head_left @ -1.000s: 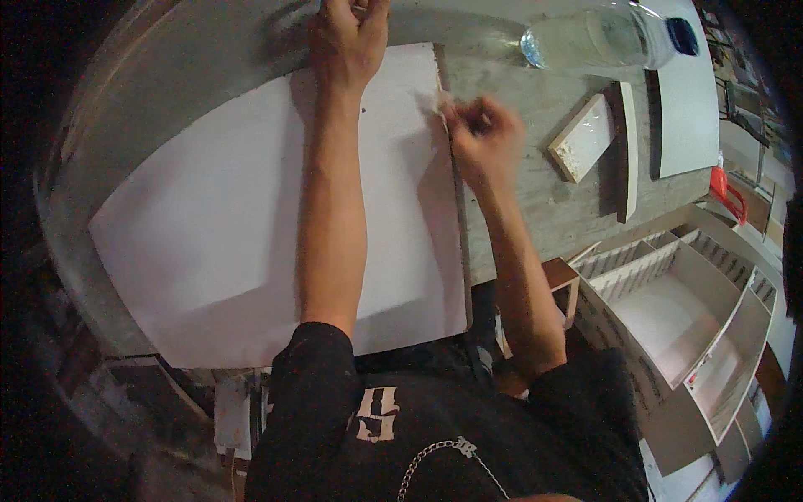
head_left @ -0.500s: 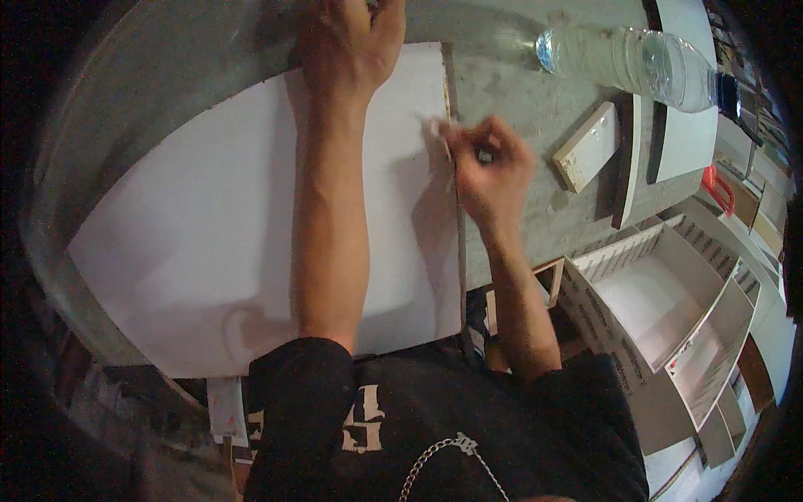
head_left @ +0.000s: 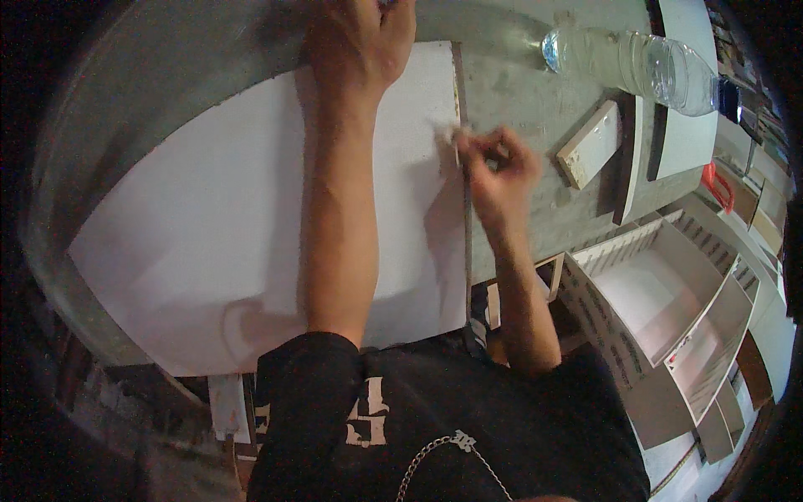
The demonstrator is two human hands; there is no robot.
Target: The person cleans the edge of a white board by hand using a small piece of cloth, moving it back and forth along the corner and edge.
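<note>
A large white board [head_left: 201, 226] lies flat on a grey workbench [head_left: 519, 92]. My left hand [head_left: 360, 42] presses down on the board's far part, fingers spread near its top edge. My right hand [head_left: 498, 167] is closed around a small tool at the board's right edge [head_left: 465, 243], partway along it. The tool itself is mostly hidden by my fingers, only a pale tip shows.
A clear plastic water bottle [head_left: 636, 63] lies on its side at the back right. A small white-faced block [head_left: 590, 144] and narrow white panels [head_left: 686, 109] lie beside it. White shelf-like cabinet pieces [head_left: 677, 301] stand below the bench at right. A red-handled tool [head_left: 719, 186] sits far right.
My right hand has slid toward me along the board's right edge. My left hand stays pressed on the far part of the board. The view has shifted a little.
</note>
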